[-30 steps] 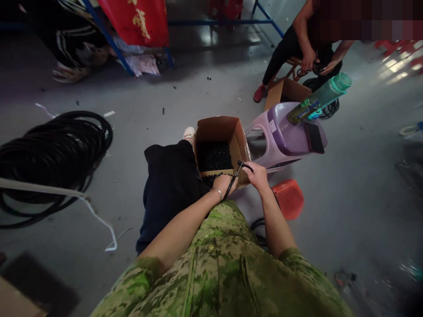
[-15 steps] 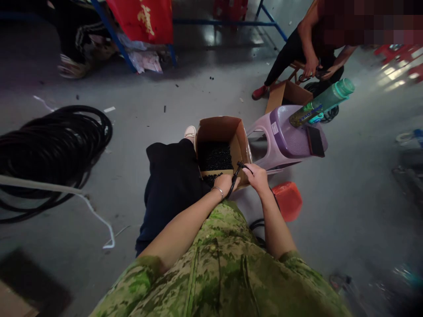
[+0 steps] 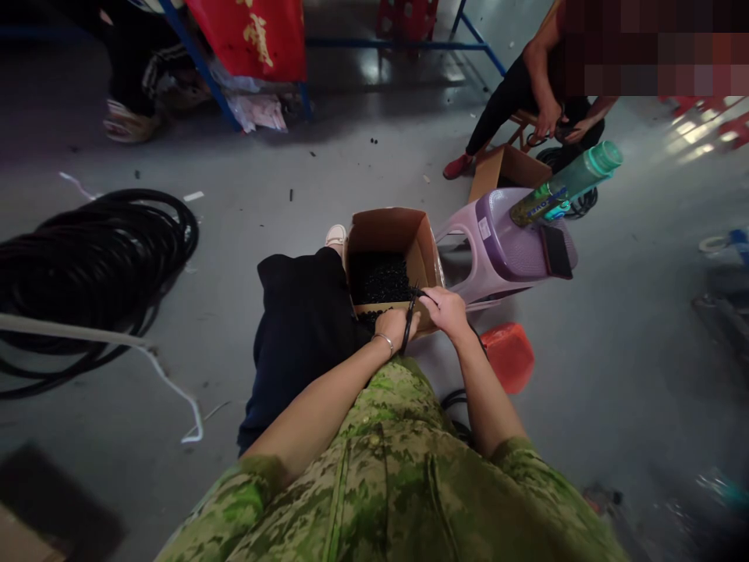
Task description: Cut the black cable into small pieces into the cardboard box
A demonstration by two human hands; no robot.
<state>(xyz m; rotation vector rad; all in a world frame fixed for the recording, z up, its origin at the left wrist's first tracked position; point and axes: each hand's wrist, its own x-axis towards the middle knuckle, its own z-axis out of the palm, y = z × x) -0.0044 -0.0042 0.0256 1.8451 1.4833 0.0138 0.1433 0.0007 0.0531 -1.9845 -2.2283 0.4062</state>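
Note:
My left hand (image 3: 393,321), with a bracelet at its wrist, is closed round a slim black strip-like piece (image 3: 407,328) over the near edge of a cardboard box (image 3: 422,234). My right hand (image 3: 448,310) is closed on a thin black cord or tube (image 3: 426,296), whose end meets the top of the strip; the contact is too small to make out. Many small black pieces (image 3: 383,279) lie in the box, and more sit behind a cardboard divider (image 3: 380,307) at its near side.
Right of the box stands a purple stool (image 3: 497,234) with a green bottle (image 3: 570,183) and a dark phone (image 3: 557,251). An orange-red bag (image 3: 510,357) lies beside my right forearm. A large black hose coil (image 3: 99,265) lies left. A co-worker (image 3: 547,101) sits at the upper right.
My right hand has moved slightly left and down, closer to my left hand. The upper ends of the black pieces now sit lower and nearer the fingers.

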